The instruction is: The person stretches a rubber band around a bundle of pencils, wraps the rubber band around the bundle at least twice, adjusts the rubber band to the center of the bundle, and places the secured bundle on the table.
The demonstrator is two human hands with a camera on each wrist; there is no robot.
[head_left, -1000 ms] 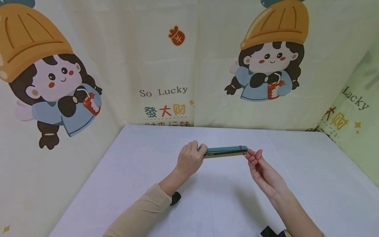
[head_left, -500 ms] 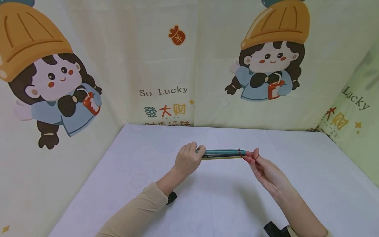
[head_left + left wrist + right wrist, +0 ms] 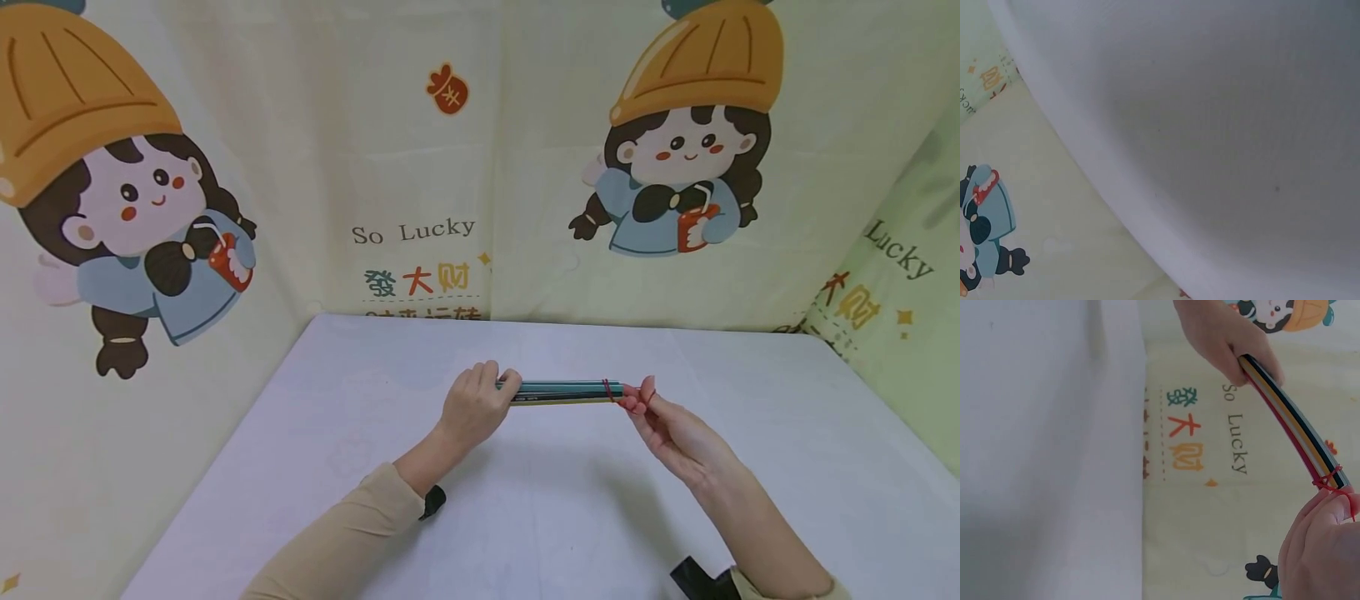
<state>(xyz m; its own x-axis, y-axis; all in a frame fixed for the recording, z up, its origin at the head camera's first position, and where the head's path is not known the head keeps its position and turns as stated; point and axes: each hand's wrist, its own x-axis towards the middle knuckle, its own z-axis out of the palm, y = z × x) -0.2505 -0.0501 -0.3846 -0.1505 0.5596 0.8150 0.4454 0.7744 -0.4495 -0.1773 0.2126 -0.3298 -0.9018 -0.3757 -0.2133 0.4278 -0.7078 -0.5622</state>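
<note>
Several pencils in teal, black and yellow are held level above the table as one bundle. My left hand grips their left end. Around the right end runs a thin red rubber band, whose loop stretches out to the fingers and thumb of my right hand, curled close by the pencil tips. A red pencil also shows in the right wrist view, along the bundle's edge, with the band crossed over the end. The left wrist view has neither hand nor pencils in it.
Beneath the hands lies a white-covered table, its far edge against a cream curtain printed with cartoon figures and lettering. A black wrist mount sits by the right sleeve, another by the left.
Both hands and the pencil bundle have moved slightly down and left. The right fingers have come closer to the pencil ends, and the stretched part of the rubber band looks shorter.
</note>
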